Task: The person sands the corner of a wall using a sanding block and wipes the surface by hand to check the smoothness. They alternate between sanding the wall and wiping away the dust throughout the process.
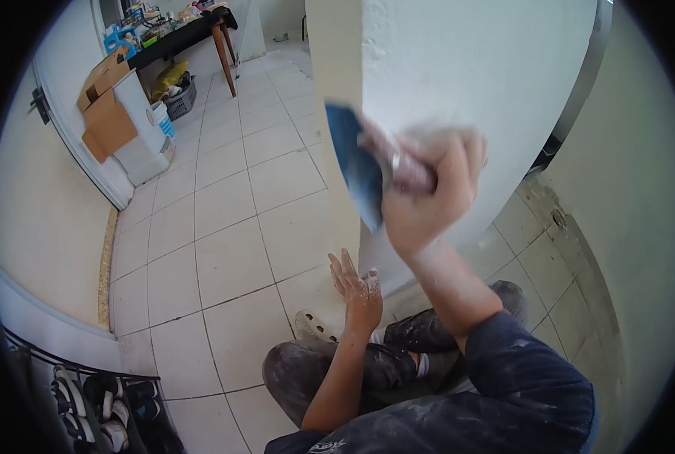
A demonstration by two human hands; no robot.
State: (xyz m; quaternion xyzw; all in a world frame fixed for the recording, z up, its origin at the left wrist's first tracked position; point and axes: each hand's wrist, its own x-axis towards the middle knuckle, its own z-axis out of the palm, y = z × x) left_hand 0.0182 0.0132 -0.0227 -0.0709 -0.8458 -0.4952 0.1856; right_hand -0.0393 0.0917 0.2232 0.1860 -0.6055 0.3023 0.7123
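My right hand (pixel 436 181) is wrapped round the pinkish handle of a wide-bladed scraper (pixel 355 170). Its bluish blade stands nearly upright at the corner of the white wall (pixel 458 68); whether it touches the wall cannot be made out. Hand and tool are somewhat blurred. Lower down, my left hand (pixel 357 287) is raised near the foot of the same wall corner, fingers spread, white powder on its fingertips and nothing in it.
My crossed legs (pixel 405 356) and a light clog (pixel 315 327) are below. Shoes (pixel 110 408) fill a rack at lower left. Cardboard boxes (pixel 110 106), a grey basket (pixel 181 98) and a cluttered table (pixel 178 38) stand further back. A curved wall (pixel 640 189) is at right.
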